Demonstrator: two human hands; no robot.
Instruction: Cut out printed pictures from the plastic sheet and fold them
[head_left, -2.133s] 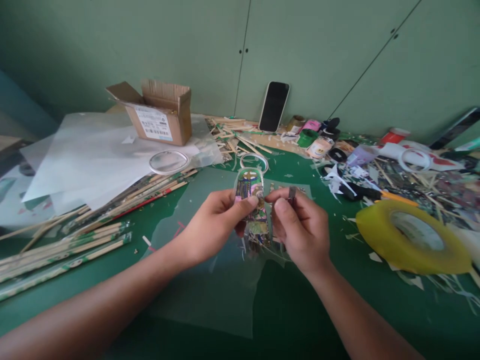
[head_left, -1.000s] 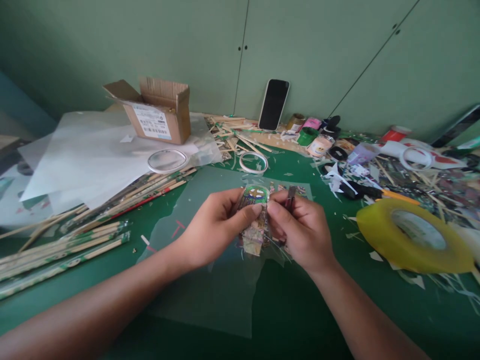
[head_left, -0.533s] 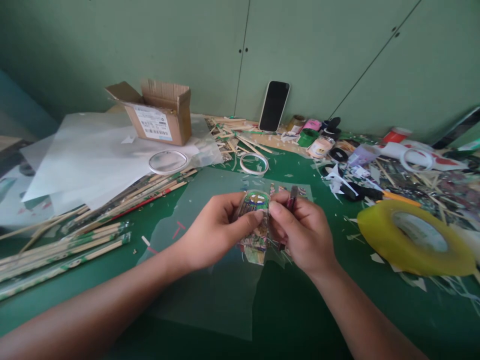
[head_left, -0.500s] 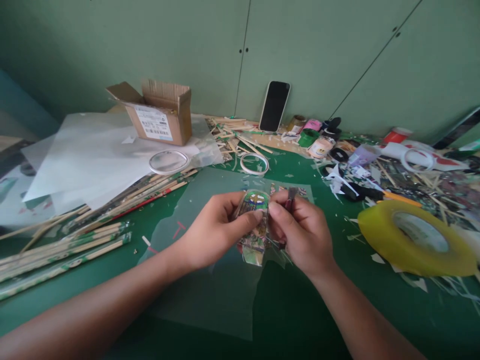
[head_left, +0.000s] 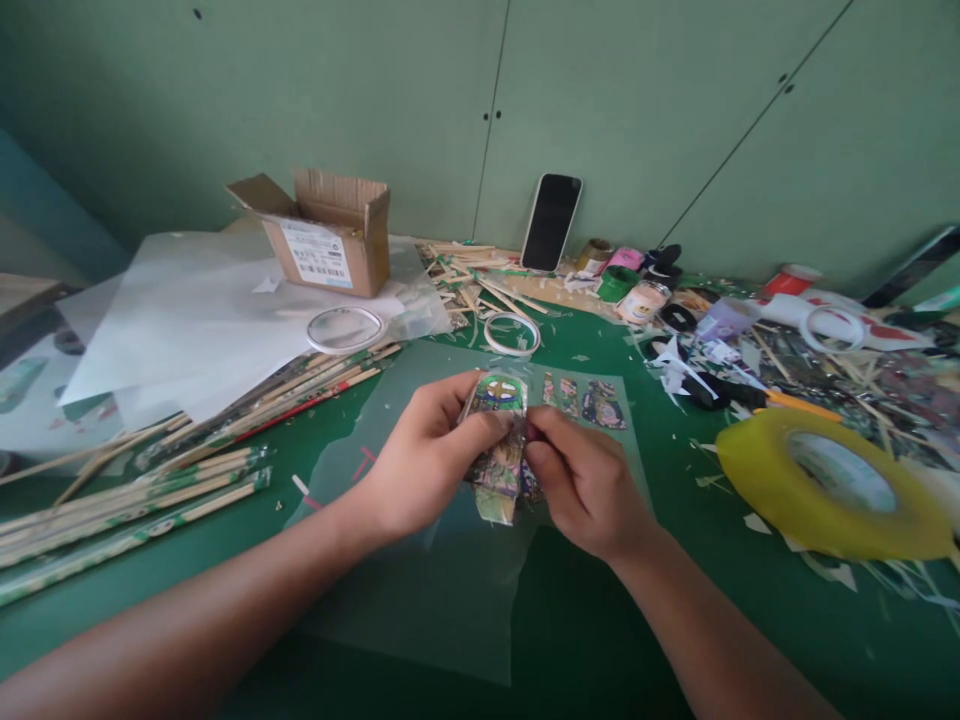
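Observation:
A small, colourful patterned piece [head_left: 504,462], with a rounded green top and a pale lower tab, is held upright in my left hand [head_left: 435,455], thumb across its front. At its right edge is my right hand [head_left: 589,475], fingers pinched around something small and dark that is mostly hidden. Under both hands lies a translucent sheet [head_left: 450,610] on the green table [head_left: 592,640]. Several patterned cut-outs [head_left: 604,404] rest on that sheet, just beyond my right hand.
An open cardboard box [head_left: 330,245] and white sheets [head_left: 187,320] stand back left. Wrapped sticks [head_left: 150,515] lie at left. A phone [head_left: 551,222] leans on the wall. A yellow tape roll [head_left: 750,470], jars [head_left: 643,300] and scraps crowd the right.
My right hand has moved left and closed in against the piece's edge, uncovering the cut-outs behind it. The dark item that stuck up from its fingers is now mostly hidden.

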